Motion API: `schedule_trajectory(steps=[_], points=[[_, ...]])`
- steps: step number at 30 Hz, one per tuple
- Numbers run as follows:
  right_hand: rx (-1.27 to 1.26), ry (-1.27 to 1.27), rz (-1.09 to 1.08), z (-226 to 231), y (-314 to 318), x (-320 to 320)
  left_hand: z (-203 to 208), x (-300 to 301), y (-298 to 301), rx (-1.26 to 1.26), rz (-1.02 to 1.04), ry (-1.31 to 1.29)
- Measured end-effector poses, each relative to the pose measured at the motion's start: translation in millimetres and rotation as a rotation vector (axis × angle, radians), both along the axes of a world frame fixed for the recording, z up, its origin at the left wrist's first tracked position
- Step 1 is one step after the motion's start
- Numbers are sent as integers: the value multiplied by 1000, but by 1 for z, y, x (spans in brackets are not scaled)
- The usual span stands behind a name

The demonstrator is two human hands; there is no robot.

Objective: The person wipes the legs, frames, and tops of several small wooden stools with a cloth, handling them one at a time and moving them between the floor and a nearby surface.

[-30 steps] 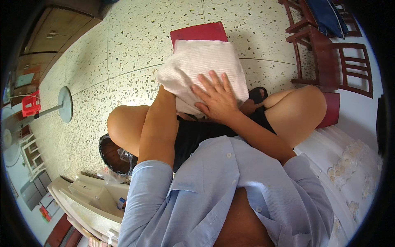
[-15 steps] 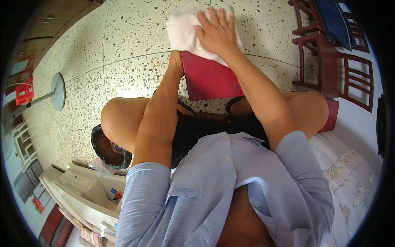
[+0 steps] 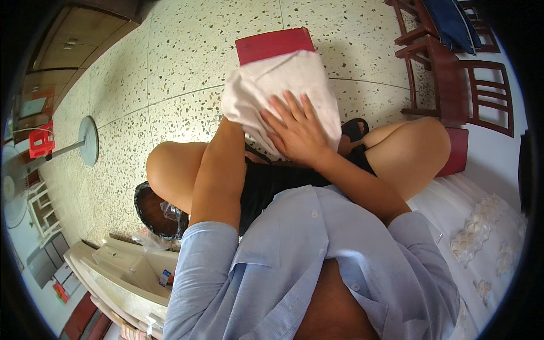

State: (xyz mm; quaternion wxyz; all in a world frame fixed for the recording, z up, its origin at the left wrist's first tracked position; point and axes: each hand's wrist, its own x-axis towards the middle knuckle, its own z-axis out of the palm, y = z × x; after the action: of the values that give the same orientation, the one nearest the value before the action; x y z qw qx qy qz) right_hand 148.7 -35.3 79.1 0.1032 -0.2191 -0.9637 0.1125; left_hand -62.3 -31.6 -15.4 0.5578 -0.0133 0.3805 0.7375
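A person's right hand (image 3: 298, 133) lies flat, fingers apart, on a white fabric towel (image 3: 252, 90) covering a flat red rectangular board (image 3: 275, 47) at twelve o'clock — the left hand's grip, hidden underneath, cannot be told.

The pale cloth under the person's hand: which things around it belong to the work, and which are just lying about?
Apparently in use:
- pale cloth
- red flat surface, partly covered by it
- right hand, spread on the cloth
- left hand, hidden by the cloth

Just about:
- black-lined bin
- round grey base
- dark-red chair
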Motion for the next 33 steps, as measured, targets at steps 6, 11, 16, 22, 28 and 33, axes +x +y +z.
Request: schedule_trajectory(steps=[6,11,16,22,28,33], points=[[-16,10,58,-2,12,2,-7,5,-5,35,47,-19],[126,-69,98,-15,59,-79,-6,-17,11,249,191,1],[199,18,8,-34,117,-140,-34,-22,25,110,-20,261],[122,-162,-234,-33,170,-127,1,0,23,-20,-113,-57],[191,-34,-285,-54,168,-18,-7,30,39,-202,-107,70],[112,-234,-155,-25,59,5,-51,-14,22,88,-137,-106]])
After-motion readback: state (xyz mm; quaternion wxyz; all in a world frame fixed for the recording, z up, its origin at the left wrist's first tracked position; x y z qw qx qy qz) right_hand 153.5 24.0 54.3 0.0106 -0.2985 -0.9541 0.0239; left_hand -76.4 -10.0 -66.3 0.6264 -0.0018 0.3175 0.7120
